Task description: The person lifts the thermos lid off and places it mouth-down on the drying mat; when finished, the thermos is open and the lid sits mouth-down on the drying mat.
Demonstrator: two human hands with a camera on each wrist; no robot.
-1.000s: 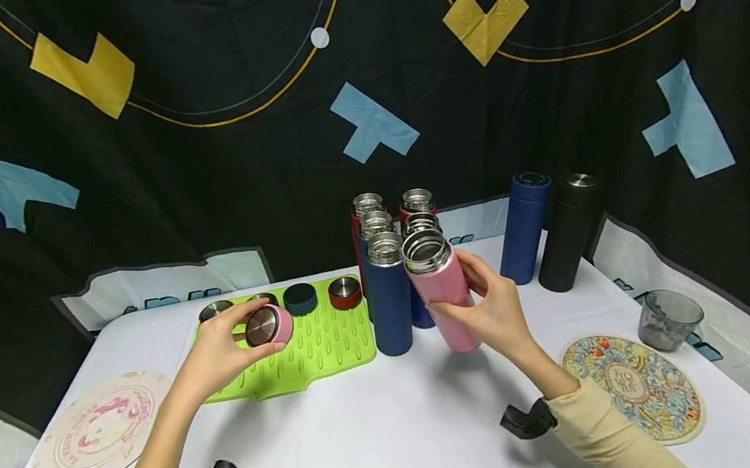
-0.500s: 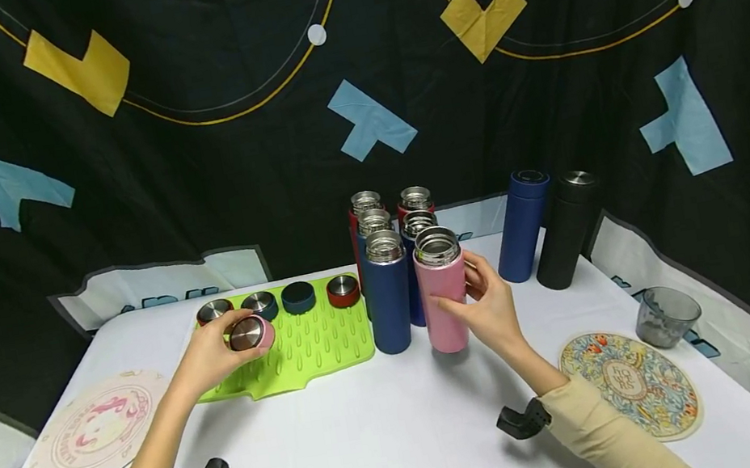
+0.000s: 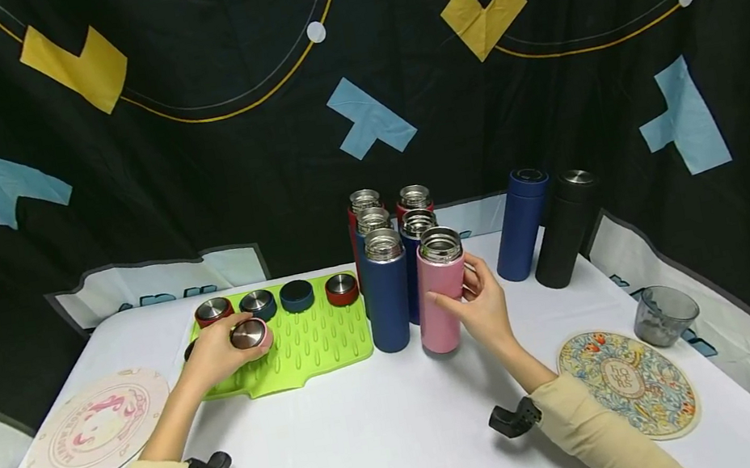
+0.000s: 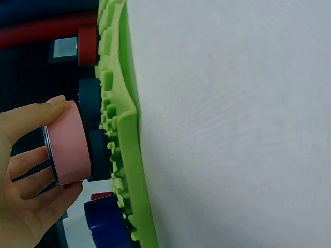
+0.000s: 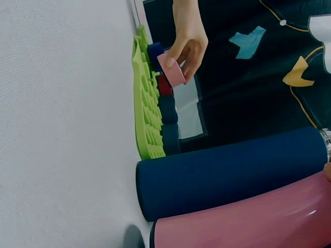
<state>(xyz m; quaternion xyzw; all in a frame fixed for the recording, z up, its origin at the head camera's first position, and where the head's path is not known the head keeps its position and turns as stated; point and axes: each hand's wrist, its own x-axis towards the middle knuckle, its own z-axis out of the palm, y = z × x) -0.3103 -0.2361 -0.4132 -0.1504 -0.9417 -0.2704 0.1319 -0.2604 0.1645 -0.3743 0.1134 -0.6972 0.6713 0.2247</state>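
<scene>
Lid (image 3: 248,334) pinched over the mat (image 3: 321,341) by my left hand (image 3: 220,354), bottle (image 3: 443,279) gripped rightward by my right hand (image 3: 487,308), placing the lid likely needs gentle lowering.

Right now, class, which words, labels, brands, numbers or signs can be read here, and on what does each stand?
Nothing can be read for certain.
Pink round mat: lettering, too blurred.
Patterned round mat: central letters, too small.
White backdrop edge: blue shapes, partly hidden, unreadable.
Pink bottle and pink lid: no text visible.
</scene>
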